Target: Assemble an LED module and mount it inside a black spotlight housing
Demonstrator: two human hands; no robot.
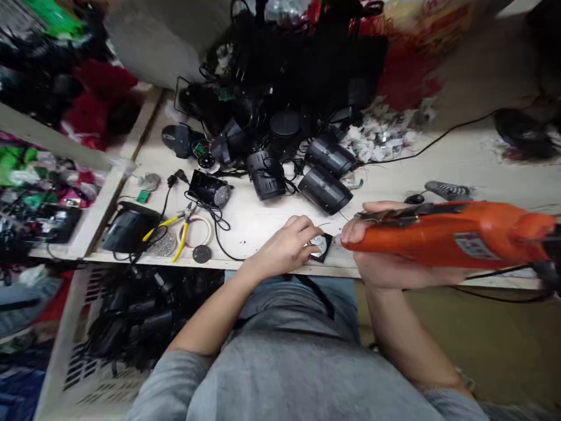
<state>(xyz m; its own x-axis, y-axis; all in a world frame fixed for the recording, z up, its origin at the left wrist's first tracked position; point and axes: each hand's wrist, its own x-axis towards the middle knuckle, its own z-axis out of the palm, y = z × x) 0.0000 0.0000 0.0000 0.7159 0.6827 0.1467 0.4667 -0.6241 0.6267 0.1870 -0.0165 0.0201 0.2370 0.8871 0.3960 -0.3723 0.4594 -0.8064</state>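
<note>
My right hand (390,273) is wrapped round an orange power drill (438,234), held level with its nose pointing left. The drill's tip is close to a small black square plate (325,248) with a whitish round part on it; whether they touch I cannot tell. My left hand (287,245) pinches this plate at its left side, on the bench's front edge. Beyond the hands lie black cylindrical housings (325,189). To the left are yellow-handled pliers (180,240), a roll of tape (202,230) and a dark round disc (202,254).
The pale bench (245,228) bears a heap of black housings and cables at the back, and white scraps (381,137). A black housing (131,228) stands at the left end. Below is a white crate (70,351) of black parts. The drill's cord (499,297) hangs at right.
</note>
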